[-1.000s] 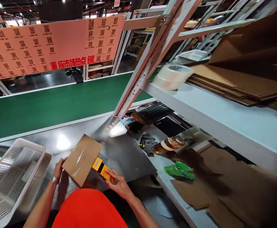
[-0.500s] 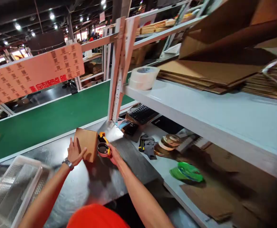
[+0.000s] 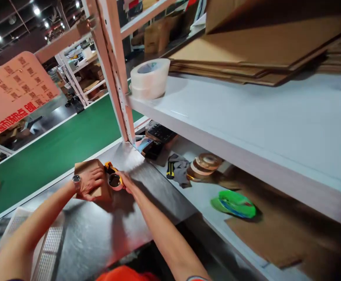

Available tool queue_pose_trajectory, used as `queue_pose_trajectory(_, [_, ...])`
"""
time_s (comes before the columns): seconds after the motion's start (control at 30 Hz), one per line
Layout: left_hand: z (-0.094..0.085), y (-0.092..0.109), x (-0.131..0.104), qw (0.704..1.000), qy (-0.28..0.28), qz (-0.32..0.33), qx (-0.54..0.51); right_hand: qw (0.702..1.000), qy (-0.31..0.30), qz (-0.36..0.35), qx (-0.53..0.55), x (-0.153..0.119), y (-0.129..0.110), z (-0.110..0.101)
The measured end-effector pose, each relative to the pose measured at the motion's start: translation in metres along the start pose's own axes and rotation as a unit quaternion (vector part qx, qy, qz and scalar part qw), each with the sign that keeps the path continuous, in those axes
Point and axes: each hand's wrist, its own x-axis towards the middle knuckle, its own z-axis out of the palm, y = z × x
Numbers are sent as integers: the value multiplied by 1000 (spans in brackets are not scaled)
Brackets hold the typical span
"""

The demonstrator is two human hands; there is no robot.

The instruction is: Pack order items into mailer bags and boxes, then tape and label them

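Note:
A small brown cardboard box (image 3: 104,197) sits on the metal worktable (image 3: 85,234). My left hand (image 3: 93,182), with a watch on the wrist, lies across its top, fingers pointing right and slightly bent, thumb along the near side. The fingers look closed on the box. At the box's right side my right hand (image 3: 126,182) grips a yellow-and-black tape dispenser (image 3: 112,168) loaded with a tape roll. The dispenser's head is close to the box's right edge; whether it touches, I cannot tell.
A green conveyor belt (image 3: 71,134) runs behind the table. A white plastic basket (image 3: 49,249) stands at the lower left. The right-hand shelf (image 3: 231,105) carries wide tape rolls (image 3: 150,80) and flat cardboard (image 3: 231,50). Below it are gloves (image 3: 178,169), tape rolls (image 3: 204,166) and a green cap (image 3: 233,203).
My left hand has moved from the box's left side onto its top. The box is turned somewhat, the dispenser still beside it. The camera view has shifted and tilted.

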Motion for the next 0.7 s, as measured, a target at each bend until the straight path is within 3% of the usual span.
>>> queue_pose_trajectory(0.1, [13, 2, 4, 998, -10, -11, 57, 998, -32, 30, 46, -33, 13, -18])
queue_pose_trajectory(0.2, [25, 5, 12, 972, 84, -168, 144, 995, -47, 69, 51, -79, 33, -41])
queue_pose_trajectory(0.23, [28, 6, 17, 948, 126, -247, 159, 994, -57, 80, 43, -93, 40, -46])
queue_pose_trajectory(0.3, [30, 5, 27, 872, 210, -414, 155, 990, -96, 97, 30, -119, 53, -53])
queue_pose_trajectory(0.37, [29, 2, 32, 806, 277, -501, 147, 986, -125, 106, 36, -136, 62, -53])
queue_pose_trajectory(0.4, [28, 0, 30, 802, 297, -494, 155, 984, -129, 110, 47, -141, 65, -52])
queue_pose_trajectory(0.47, [25, -7, 17, 854, 291, -387, 191, 982, -124, 127, 67, -146, 69, -50])
queue_pose_trajectory(0.53, [23, -13, -1, 932, 205, -208, 213, 978, -116, 153, 78, -146, 72, -50])
queue_pose_trajectory(0.57, [22, -14, -10, 958, 146, -122, 213, 977, -112, 162, 81, -145, 74, -50])
queue_pose_trajectory(0.63, [22, -14, -22, 977, 43, -13, 211, 976, -106, 170, 88, -146, 80, -50])
queue_pose_trajectory(0.7, [25, -11, -23, 976, 14, -17, 218, 980, -80, 159, 93, -149, 87, -46])
